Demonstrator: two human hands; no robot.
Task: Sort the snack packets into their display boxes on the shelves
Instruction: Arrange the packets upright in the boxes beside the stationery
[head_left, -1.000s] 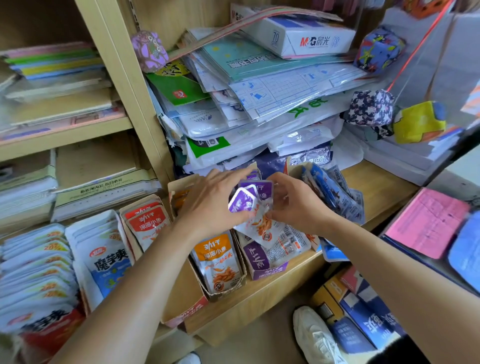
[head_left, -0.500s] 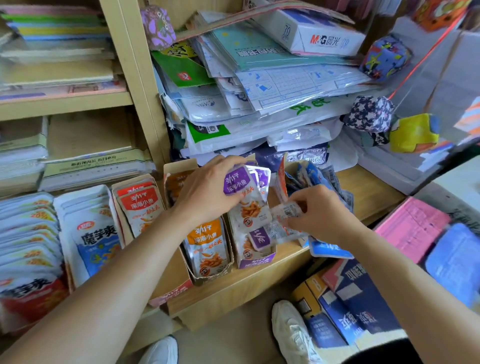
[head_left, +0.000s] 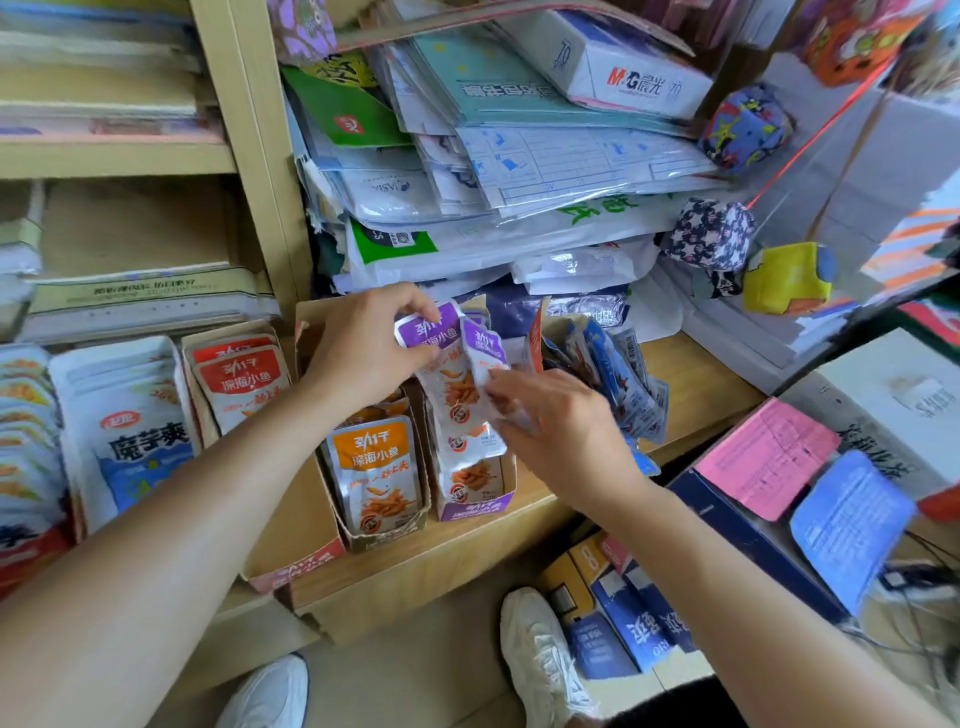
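**Head view.** The left grip (head_left: 363, 348) is clenched around a small bunch of purple packets (head_left: 428, 332), held upright just above the purple box (head_left: 470, 508) on the shelf (head_left: 696, 384). The lower edge of one further purple packet (head_left: 485, 353), laid against that bunch, is pinched by the right grip (head_left: 563, 431). The purple box is seen part-filled. Orange packets (head_left: 374, 467) are stood in the box beside it, and blue packets (head_left: 613, 384) are heaped to the right.

**Step judged in hand:** purple packets are being gathered for boxing.

**Next move:** the bunch is to be squared and lowered upright into the purple box, clear of the orange row.
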